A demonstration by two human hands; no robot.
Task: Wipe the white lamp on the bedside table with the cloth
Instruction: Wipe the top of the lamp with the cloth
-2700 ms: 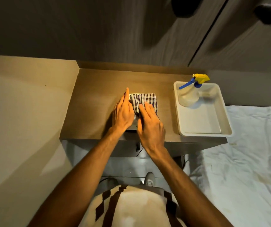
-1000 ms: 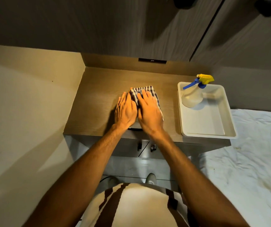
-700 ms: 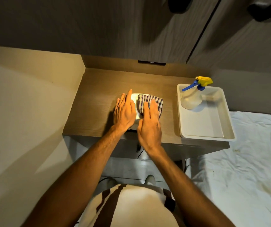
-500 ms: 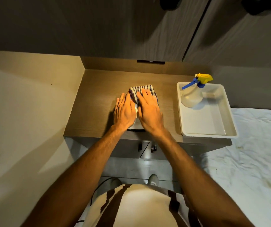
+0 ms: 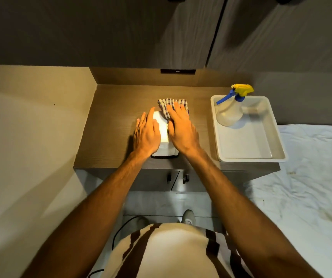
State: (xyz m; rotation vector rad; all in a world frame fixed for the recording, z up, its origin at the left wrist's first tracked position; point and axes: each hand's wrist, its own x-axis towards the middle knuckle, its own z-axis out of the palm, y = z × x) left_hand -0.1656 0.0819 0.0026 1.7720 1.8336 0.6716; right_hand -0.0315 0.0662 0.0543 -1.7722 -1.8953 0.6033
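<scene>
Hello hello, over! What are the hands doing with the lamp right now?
Right hand flat, pressing checked cloth on white lamp. Left hand open, steadying lamp's side. Nothing in the way; spray bottle off in tray.

The tabletop (image 5: 111,121) is matt wood grain, the cloth (image 5: 166,104) woven checked fabric, the tray (image 5: 249,141) smooth plastic.

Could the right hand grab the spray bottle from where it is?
Probably yes. The spray bottle stands upright in the tray, just right of the right hand, with bare tabletop between them. That hand lies flat on the cloth, so it would need to let go first.
</scene>
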